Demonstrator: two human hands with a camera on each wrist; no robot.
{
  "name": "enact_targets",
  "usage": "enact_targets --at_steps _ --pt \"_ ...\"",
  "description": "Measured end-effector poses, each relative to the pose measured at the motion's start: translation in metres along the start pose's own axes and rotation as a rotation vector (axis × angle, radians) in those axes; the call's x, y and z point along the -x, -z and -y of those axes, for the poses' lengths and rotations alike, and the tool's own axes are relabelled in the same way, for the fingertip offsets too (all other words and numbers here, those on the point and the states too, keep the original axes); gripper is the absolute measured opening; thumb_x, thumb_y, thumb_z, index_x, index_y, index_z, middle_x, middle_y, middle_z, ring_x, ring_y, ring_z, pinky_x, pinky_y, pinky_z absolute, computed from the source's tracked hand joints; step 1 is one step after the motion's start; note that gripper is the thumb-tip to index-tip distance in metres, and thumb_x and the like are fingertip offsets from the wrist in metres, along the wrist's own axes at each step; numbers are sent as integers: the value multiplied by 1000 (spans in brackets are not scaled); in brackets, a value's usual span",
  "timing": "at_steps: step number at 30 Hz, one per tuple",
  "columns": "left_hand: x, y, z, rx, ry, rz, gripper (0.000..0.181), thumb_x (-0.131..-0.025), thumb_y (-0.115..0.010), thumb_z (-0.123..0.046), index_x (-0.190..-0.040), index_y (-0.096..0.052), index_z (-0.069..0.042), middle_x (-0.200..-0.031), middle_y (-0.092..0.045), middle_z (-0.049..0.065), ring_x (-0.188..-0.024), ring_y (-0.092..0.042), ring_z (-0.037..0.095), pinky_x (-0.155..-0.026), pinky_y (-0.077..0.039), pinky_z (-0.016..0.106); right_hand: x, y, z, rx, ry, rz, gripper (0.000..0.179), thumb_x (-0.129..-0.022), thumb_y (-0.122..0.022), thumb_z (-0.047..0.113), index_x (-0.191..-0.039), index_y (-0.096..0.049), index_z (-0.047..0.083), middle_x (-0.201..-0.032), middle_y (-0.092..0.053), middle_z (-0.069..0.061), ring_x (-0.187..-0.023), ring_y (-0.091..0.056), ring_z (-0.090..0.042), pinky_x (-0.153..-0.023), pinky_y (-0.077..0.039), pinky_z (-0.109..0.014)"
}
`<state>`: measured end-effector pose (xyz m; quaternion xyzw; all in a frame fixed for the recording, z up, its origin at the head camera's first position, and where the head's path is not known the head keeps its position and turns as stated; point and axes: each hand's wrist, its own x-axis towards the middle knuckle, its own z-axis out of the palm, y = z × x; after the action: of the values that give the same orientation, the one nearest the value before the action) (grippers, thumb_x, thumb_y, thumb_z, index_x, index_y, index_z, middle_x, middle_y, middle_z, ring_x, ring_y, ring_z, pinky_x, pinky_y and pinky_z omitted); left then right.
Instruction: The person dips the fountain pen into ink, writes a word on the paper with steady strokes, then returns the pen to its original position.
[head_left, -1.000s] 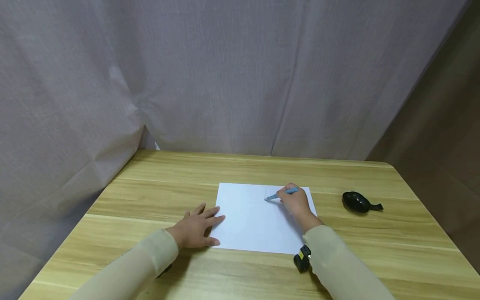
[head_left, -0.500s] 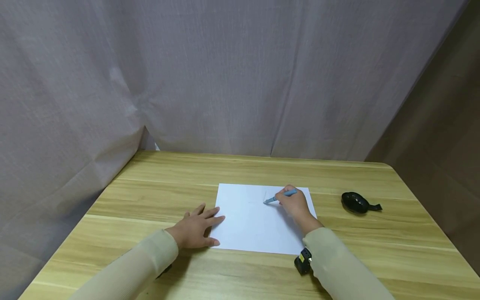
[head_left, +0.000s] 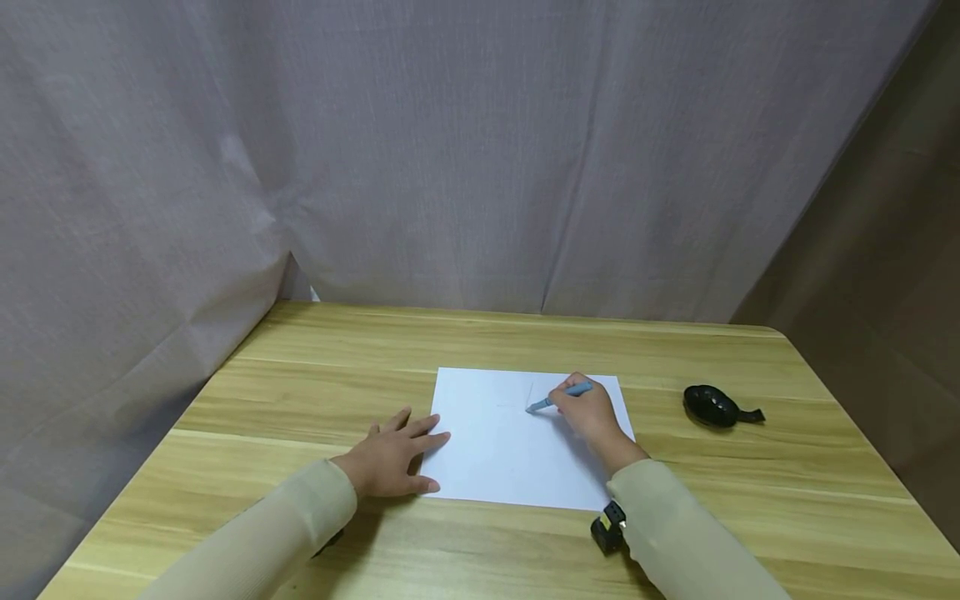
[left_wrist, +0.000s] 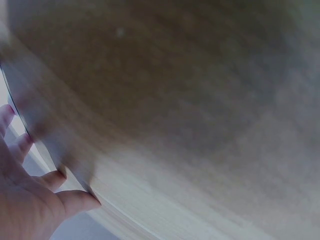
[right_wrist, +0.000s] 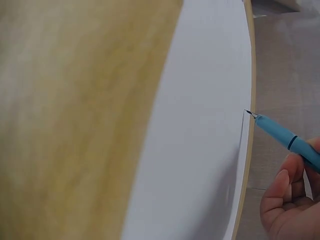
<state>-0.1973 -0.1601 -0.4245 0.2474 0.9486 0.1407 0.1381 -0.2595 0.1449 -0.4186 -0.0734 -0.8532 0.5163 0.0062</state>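
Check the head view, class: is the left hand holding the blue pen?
No, the right hand grips the blue pen, while the left hand rests at the left edge of the white paper.

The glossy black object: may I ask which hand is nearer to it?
Right. The right hand, holding the blue pen over the paper, is left of the glossy black object; the left hand is farther left, at the paper's left edge.

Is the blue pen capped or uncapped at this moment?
Uncapped: in the right wrist view, the pen shows its bare dark tip at the paper.
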Motion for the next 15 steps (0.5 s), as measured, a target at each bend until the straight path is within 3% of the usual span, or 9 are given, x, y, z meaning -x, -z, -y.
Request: enact_targets --at_steps 15 --pt "-2 -1 0 -5 11 -1 73 -86 -63 -57 -148 -40 -28 -160 -23 -1 -145 -10 44 -101 -18 76 5 1 2 -2 14 34 12 -83 -61 13 -73 -56 9 -62 -53 2 -52 -35 -11 -50 -32 -24"
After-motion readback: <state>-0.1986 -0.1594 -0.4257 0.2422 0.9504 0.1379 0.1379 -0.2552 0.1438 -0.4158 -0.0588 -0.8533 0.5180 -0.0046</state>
